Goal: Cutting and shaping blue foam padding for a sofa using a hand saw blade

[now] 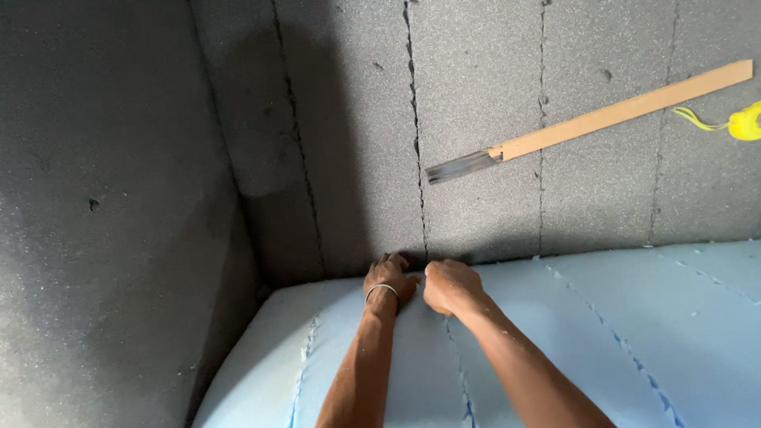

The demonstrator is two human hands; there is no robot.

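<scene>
Pale blue foam padding (555, 333) fills the near ground, a soft slab crossed by torn seams that run from below the wrists away toward the far edge. Both forearms reach straight out over it, side by side.

At the far edge of the blue slab, where it meets the dark grey foam wall (476, 119), the two hands press close together, nearly touching. The left hand (389, 277) wears a thin metal bangle (381, 288) at the wrist; its fingers curl down and disappear into the junction, tips hidden, so whether they pinch anything cannot be told. The right hand (451, 285) is balled into a loose fist, knuckles up, pushing against the same edge; what it holds, if anything, is hidden.

Left of the hands the blue slab rounds off into a corner, hemmed by a second grey foam wall (111, 238) that stands close. To the right the blue surface runs wide and unobstructed to the frame edge.

Above the hands, vertical cracks (415, 119) split the grey wall into panels, one dropping right between the hands. Farther up and to the right, well apart from the hands, a wooden-handled blade (587, 123) lies slantwise against the wall, metal end lowest. Beyond its upper end sits a small yellow object with a strap (733, 123), cut off by the frame.
</scene>
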